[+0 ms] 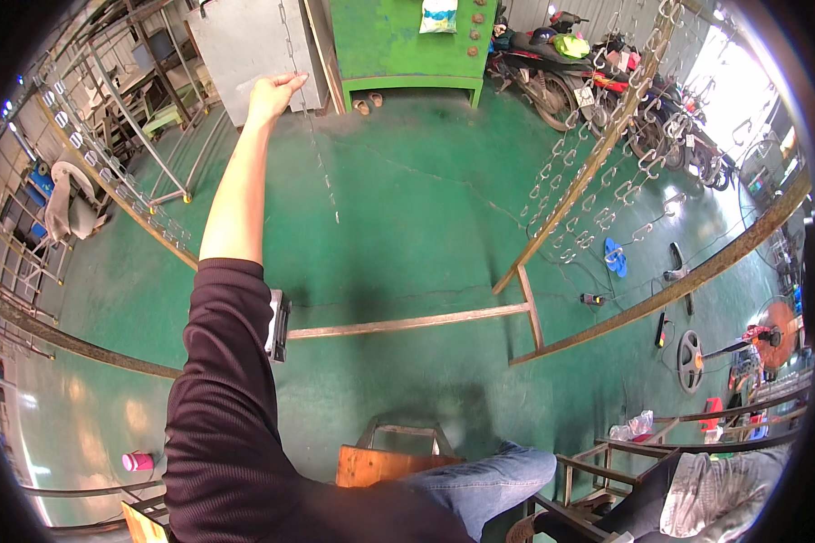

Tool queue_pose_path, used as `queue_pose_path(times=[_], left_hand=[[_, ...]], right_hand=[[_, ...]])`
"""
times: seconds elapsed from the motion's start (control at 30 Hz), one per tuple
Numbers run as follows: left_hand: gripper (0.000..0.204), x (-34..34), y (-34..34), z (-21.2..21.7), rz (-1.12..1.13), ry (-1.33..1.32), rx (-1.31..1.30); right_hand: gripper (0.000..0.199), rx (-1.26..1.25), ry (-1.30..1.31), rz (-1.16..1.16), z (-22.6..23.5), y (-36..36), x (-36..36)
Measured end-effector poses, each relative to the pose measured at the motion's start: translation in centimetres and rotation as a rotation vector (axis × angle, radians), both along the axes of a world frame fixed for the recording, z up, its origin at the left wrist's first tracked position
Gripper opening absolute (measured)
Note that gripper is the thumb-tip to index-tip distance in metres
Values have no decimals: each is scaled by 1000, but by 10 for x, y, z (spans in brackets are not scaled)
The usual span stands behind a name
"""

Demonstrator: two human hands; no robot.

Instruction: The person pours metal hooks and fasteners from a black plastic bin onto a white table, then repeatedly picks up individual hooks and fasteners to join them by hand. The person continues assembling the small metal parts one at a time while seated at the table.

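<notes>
My left hand (276,98) is raised at the end of my outstretched arm, in a black ribbed sleeve. Its thumb and fingers are pinched round a thin metal chain (320,163). The chain runs up past the top edge and dangles below the hand to a free end over the green floor. Around it stands a frame of rusty metal bars (407,322). Metal snap hooks (623,190) hang in rows along its right bar, and more hooks (75,138) along the left bar. My right hand does not show.
A green metal cabinet (398,54) and a grey panel (244,54) stand ahead. Motorbikes (552,77) are parked at the far right. Cables, blue sandals (615,258) and a fan (774,335) are on the right. A wooden seat (380,464) and another person's leg (715,498) are near me.
</notes>
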State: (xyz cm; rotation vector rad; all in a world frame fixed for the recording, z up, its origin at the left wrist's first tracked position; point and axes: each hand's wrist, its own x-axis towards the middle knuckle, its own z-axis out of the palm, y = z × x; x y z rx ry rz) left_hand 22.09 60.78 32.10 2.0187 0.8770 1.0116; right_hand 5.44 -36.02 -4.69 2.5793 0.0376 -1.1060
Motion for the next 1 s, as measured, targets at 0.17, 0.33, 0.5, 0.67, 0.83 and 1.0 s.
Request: queue_pose_path(times=[0.17,0.33,0.5,0.67,0.83,1.0], left_hand=[[63,-5,0,-17,-112,21,-49],[81,-10,-16,-78,-150,41,-89],[69,-1,-23,-118,-133,57,-157],[40,8,-20,-124,-75,-24,-44],[29,8,-16,-124,-42,-18,-34],[56,1,-12,-130,-25,-1,-132]], right_hand=[[31,-1,5,1,1,-2,-4],[31,-2,10,-8,1,-3,-9],[32,-6,10,-13,2,-4,-12],[32,-6,8,-18,4,-6,-14],[32,-12,12,-25,5,-7,-18],[33,-17,13,-24,6,-10,-22]])
